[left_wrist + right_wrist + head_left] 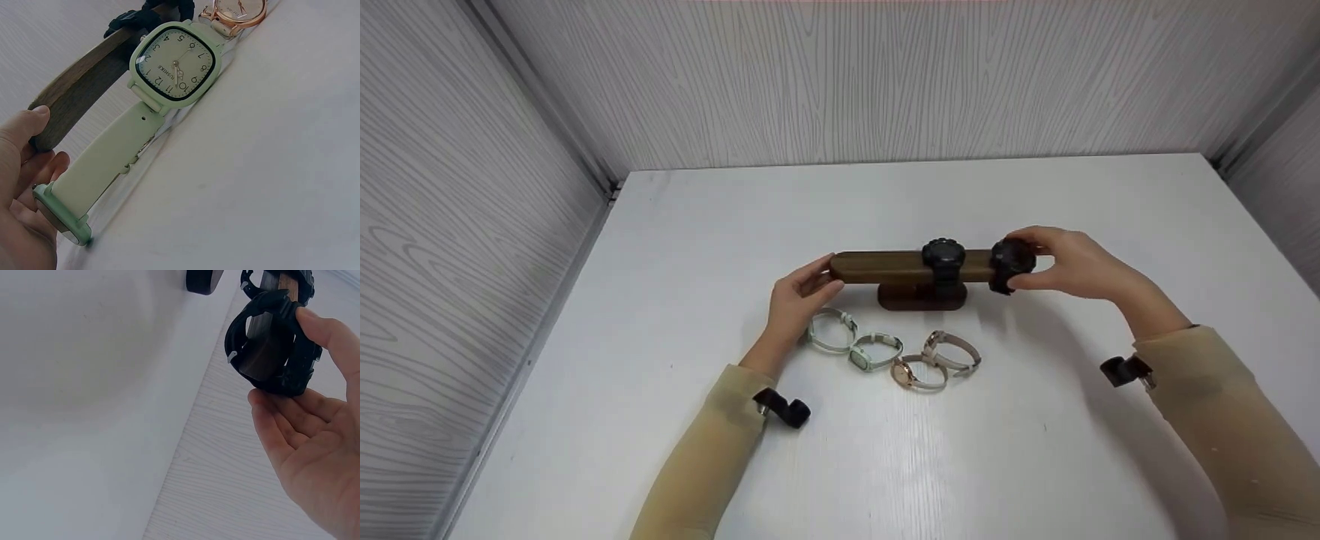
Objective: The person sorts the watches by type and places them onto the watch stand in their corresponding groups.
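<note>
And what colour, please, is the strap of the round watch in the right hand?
The looped strap is black, clearest in the right wrist view.

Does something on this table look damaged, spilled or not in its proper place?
Nothing looks spilled or damaged. Slightly untidy: the rose-gold watch seems to overlap the beige-strapped watch on the table, whereas both black watches sit around the wooden bar.

Both arms (701, 457) reach forward. The left hand (793, 304) grips with bent fingers (40, 164). The right hand (1072, 262) pinches, thumb (323, 329) opposed.
</note>
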`<state>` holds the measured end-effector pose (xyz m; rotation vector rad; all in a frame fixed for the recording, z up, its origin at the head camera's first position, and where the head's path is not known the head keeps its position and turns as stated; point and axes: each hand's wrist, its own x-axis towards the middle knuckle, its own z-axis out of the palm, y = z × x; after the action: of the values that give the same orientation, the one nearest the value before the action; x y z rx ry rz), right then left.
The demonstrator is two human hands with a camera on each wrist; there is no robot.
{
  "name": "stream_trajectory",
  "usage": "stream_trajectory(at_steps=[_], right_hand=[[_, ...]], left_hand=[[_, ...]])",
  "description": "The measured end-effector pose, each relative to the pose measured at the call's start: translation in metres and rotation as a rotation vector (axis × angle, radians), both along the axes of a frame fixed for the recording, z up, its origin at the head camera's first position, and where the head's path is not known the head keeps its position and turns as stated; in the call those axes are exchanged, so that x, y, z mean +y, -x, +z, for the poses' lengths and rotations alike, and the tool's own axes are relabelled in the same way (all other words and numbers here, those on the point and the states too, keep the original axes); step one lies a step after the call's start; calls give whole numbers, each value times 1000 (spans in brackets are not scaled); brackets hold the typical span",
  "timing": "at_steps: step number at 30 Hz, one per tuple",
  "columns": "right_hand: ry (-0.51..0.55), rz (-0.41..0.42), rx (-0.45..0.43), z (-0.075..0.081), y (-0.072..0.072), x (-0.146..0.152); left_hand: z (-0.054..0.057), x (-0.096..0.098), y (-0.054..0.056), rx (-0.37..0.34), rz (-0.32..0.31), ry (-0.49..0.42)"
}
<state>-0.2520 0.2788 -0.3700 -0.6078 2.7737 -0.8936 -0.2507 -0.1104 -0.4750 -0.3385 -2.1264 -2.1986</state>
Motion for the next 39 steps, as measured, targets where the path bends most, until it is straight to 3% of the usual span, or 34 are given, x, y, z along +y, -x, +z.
stream_trajectory(at_steps=[7,11,19,39], right_hand=[[28,24,-24,-3,4,-7],[46,37,-34,-5,7,-11],[60,72,-34,-7,10,-15],[45,109,-21,-8,10,-17]], left_hand=[[21,1,-13,5,-7,19],[24,2,-15,2,-3,22],[0,1,0,-4,18,26],[-2,0,-1,31,16,21]])
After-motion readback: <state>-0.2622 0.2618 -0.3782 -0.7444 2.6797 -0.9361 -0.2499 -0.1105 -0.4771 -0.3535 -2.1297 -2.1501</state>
